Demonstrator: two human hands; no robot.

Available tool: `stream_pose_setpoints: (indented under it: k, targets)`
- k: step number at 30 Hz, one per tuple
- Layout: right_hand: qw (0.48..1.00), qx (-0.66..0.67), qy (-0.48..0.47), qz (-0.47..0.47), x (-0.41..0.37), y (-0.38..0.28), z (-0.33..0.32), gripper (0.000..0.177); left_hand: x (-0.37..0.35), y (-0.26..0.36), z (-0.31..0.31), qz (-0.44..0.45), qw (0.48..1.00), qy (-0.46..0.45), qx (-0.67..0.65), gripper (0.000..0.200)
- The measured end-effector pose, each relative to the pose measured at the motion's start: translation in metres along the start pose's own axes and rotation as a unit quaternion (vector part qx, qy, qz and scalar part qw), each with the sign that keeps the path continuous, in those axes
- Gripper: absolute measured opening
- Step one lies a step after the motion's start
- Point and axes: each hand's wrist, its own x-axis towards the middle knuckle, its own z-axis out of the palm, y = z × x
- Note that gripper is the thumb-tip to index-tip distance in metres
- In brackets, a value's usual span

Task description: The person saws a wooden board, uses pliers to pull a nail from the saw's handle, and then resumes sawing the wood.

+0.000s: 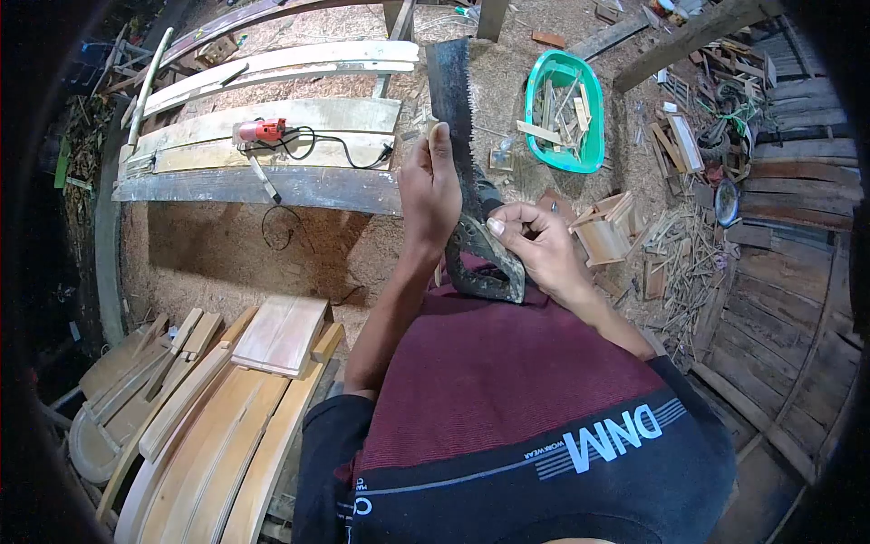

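A handsaw (450,86) with a dark, worn blade stands upright in front of my chest, its teeth facing right and its black handle (494,288) at the bottom against my shirt. My left hand (431,190) is closed around the blade's back edge, thumb pointing up along it. Beside the top of the handle, my right hand (539,240) has its fingers curled, with thumb and forefinger pinched where blade and handle meet. Any small part between those fingertips is hidden.
A red power tool (261,131) with a black cord lies on the plank bench (272,186) ahead. A green tub (594,159) of wood scraps stands right of it. Curved wooden pieces (217,417) lie at lower left. Shavings and offcuts (675,272) litter the floor.
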Motion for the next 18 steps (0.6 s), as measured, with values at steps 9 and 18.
stream_pose_setpoints:
  k: [9, 18]
  targets:
    - [0.998, 0.003, -0.005, -0.058, -0.004, 0.003, 0.004, 0.017, -0.005, -0.006, 0.001, -0.010, 1.000, -0.003, -0.026, 0.050]
    - [0.999, -0.032, -0.010, -0.025, -0.006, 0.004, 0.000, 0.015, -0.007, -0.011, -0.003, -0.013, 1.000, -0.011, -0.001, 0.052]
